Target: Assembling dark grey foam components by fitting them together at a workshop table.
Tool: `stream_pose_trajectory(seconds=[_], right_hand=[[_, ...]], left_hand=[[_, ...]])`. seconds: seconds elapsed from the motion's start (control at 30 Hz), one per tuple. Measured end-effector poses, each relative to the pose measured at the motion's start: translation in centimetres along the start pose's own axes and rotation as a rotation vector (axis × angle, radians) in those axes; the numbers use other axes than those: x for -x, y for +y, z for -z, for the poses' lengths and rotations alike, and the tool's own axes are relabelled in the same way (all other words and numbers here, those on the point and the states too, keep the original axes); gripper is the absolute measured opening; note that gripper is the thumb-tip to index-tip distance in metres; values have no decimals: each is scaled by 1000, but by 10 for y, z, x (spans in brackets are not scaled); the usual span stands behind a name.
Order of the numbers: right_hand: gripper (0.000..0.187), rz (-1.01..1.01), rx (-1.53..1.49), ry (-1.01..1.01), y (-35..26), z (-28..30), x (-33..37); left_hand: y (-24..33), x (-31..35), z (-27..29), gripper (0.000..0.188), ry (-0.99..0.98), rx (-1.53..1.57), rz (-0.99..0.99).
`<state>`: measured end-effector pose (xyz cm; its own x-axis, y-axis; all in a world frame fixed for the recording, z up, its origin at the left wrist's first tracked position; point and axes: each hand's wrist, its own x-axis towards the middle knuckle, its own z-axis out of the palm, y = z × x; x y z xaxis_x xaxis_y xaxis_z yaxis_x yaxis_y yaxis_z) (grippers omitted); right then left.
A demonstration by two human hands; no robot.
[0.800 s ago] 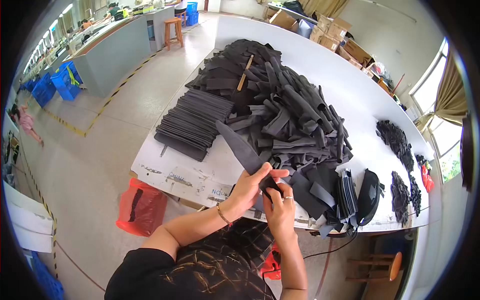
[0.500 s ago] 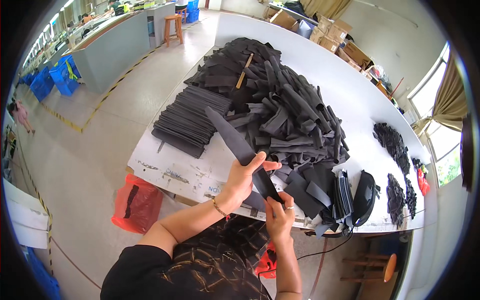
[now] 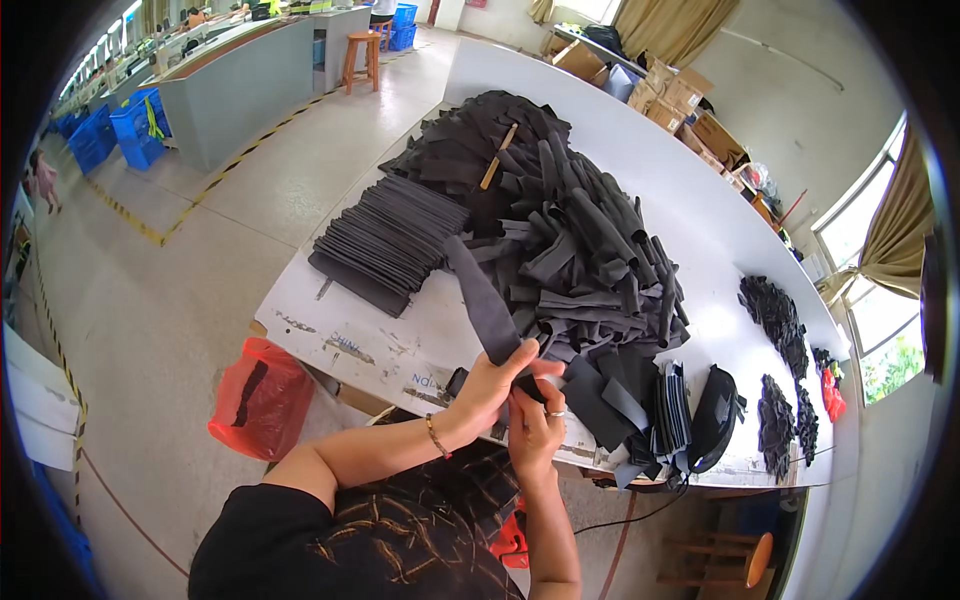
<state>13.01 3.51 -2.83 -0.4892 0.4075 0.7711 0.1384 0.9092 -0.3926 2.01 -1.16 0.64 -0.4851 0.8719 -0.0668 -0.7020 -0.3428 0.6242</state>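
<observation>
A long dark-grey fabric strip [image 3: 480, 300] is between my hands, above the front edge of the white table [image 3: 310, 290]. My left hand [image 3: 492, 388] is closed round its middle, and the far end points up toward the piles. Close below, my right hand [image 3: 537, 430] pinches the near end, which is mostly hidden by my fingers. Beyond lies a large heap of loose and curled dark strips [image 3: 605, 230]. Left of it is a neat row of stacked dark pieces [image 3: 390, 240]. Flat dark pieces [image 3: 600, 400] lie just right of my hands.
A thin wooden stick [image 3: 498, 157] rests on the heap. At the right front stand a bundle of dark pieces [image 3: 671, 415] and a rounded black pouch [image 3: 715, 420]. Smaller dark heaps [image 3: 775, 315] lie farther right. A red plastic bag [image 3: 262, 395] hangs beside the table's left front.
My hands have drawn closer together along the strip, with the right hand moving up toward the left. The strip's far end sits lower and farther right, and the whole view has shifted slightly.
</observation>
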Motion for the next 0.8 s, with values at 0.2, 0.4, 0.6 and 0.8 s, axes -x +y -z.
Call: stream_pose_trajectory(seconds=[0.2, 0.4, 0.6, 0.8], right_hand=[[27, -74, -13, -75, -13, 12, -13], [21, 15, -4, -86, 1, 14, -4], [24, 129, -3, -67, 0, 16, -13], [25, 158, -24, -66, 1, 15, -15]], left_hand=[[39, -17, 7, 33, -5, 70, -191], [20, -11, 2, 33, -32, 103, -203], [1, -3, 4, 32, -73, 205, -174], [-2, 4, 3, 31, -73, 192, -122]])
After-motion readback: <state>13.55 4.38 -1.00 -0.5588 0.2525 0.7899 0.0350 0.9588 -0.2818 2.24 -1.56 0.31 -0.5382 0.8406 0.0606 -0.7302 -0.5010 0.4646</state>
